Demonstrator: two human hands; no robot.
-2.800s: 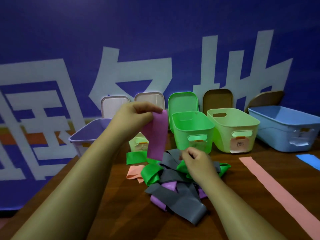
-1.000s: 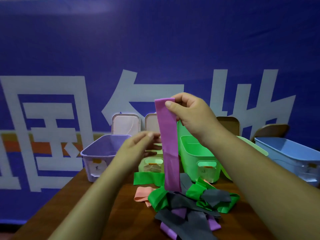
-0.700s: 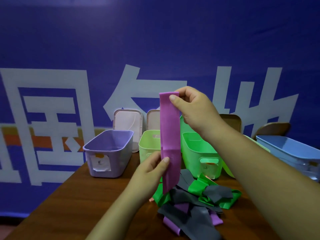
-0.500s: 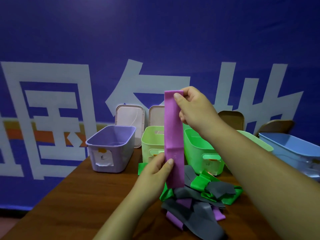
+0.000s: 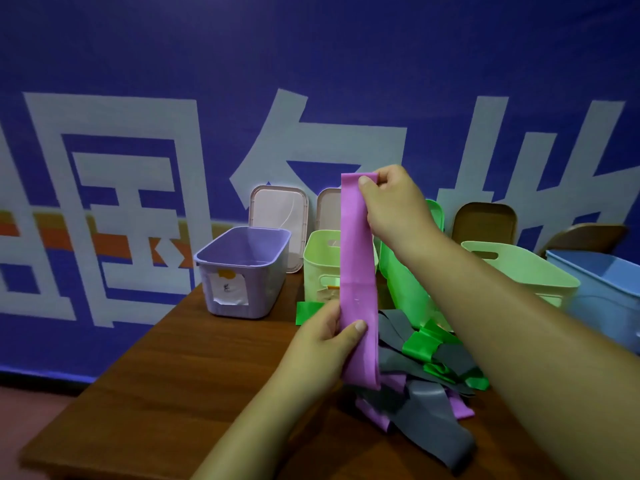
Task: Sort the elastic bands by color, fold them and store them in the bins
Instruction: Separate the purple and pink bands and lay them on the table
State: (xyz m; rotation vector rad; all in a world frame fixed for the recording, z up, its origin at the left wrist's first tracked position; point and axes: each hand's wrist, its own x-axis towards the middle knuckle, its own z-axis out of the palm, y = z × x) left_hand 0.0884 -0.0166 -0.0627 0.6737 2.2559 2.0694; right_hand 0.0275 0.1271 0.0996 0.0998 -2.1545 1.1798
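Note:
A purple elastic band [image 5: 356, 258] hangs upright and stretched flat in front of me. My right hand [image 5: 391, 202] pinches its top end between thumb and fingers. Lower down, my left hand [image 5: 329, 341] pinches the band near its bottom end, thumb on the front. Under the band, a pile of grey, green and purple bands [image 5: 426, 368] lies on the wooden table [image 5: 166, 375]. At the back stand a purple bin [image 5: 242, 271], a pale green bin [image 5: 322, 265], a bright green bin [image 5: 405, 282], another pale green bin [image 5: 519, 271] and a blue bin [image 5: 602, 289].
Bin lids lean on the blue banner wall behind the bins: pinkish ones [image 5: 277, 216] on the left, brown ones [image 5: 485, 220] on the right. The table's left edge runs diagonally from the purple bin toward me.
My right hand took over the band's top end and lifted it high. My left hand let go of the top, dropped down and pinched the band near its bottom. The view shifted slightly.

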